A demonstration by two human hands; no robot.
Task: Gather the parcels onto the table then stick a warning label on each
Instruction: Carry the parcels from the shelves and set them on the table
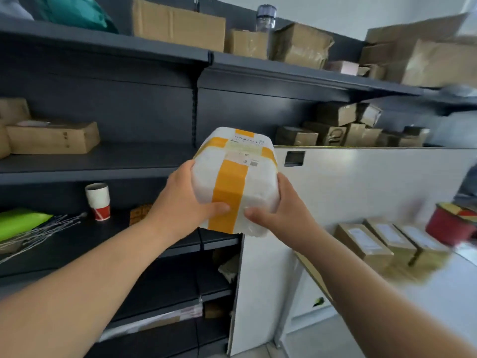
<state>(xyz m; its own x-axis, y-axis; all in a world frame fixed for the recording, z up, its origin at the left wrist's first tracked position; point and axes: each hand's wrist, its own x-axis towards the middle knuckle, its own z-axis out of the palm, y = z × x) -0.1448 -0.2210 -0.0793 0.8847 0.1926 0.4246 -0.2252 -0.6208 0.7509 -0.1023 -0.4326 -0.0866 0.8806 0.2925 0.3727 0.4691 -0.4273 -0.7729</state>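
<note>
Both hands, left hand (184, 202) and right hand (280, 215), clamp the white parcel (233, 179) beside the shelf (103, 161); its soft, likely slippery wrap favours gripping opposite sides.

Both bare forearms reach forward from the lower corners and converge toward the middle. The left hand (184, 202) clasps the left side of the white parcel (232, 182), thumb laid across its near face. The right hand (282, 215) clasps the right side, thumb likewise on the near face. The thumb tips point at each other, just apart; the other fingers are hidden.
</note>
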